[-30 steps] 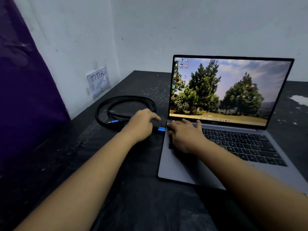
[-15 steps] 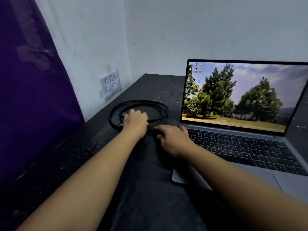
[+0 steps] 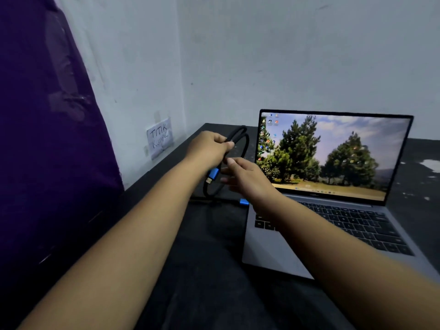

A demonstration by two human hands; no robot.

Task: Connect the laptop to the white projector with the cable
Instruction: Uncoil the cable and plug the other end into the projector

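An open grey laptop sits on the black table, its screen lit with a tree wallpaper. One blue-ended plug of the black cable sits at the laptop's left edge. My left hand is raised above the table, shut on the coiled black cable. The coil's free blue plug hangs below that hand. My right hand is just beside the coil, fingertips pinching a strand of it. No white projector is in view.
The black table runs into a corner of pale walls. A taped paper note hangs on the left wall. A dark purple cloth covers the left side. White paint patches mark the table at far right.
The coiled cable has been lifted off the table by my left hand. My right hand left the laptop's left edge and rose to the coil. One plug stays at the laptop's side.
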